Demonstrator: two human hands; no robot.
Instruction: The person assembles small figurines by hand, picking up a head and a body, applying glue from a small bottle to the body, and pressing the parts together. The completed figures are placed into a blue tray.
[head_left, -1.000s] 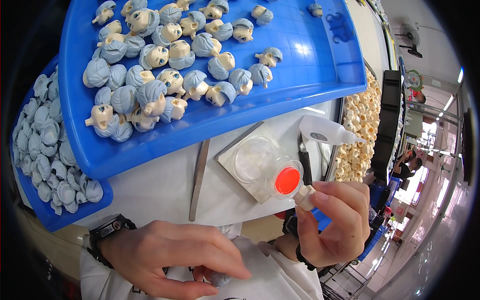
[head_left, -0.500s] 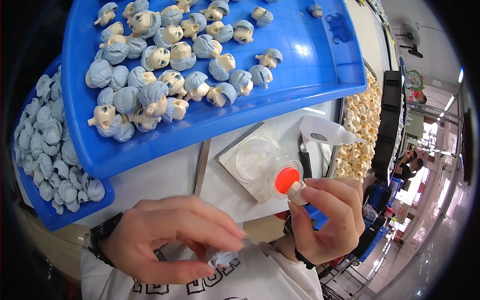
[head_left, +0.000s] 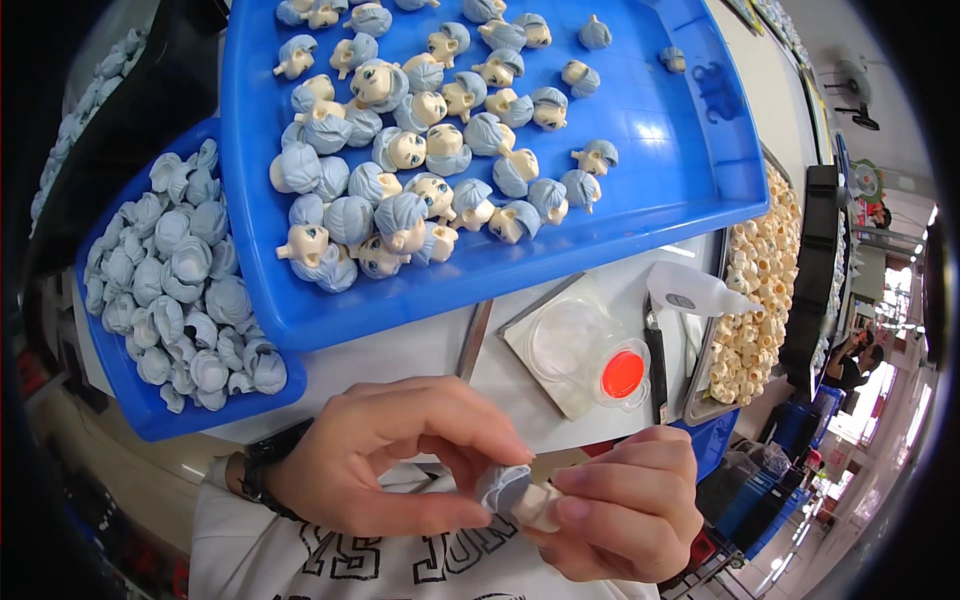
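My left hand pinches a light blue doll hair piece between thumb and fingers, its hollow side toward my right hand. In my right hand is a cream doll face piece, gripped by thumb and fingertips. The two parts meet or nearly meet in front of my chest; whether they are joined I cannot tell. Beyond the hands, a clear round dish with an orange-red pad rests by a pale square slab. A white squeeze bottle lies on its side near a black-handled tool.
A large blue tray holds many blue-haired doll heads. To its left, a blue bin is heaped with hair pieces. Cream face pieces fill a tray on the right. A metal strip lies on the white table.
My right hand has drawn the face piece back from the orange-red pad toward my left hand. The hair piece is now raised against or close to it. The view has shifted.
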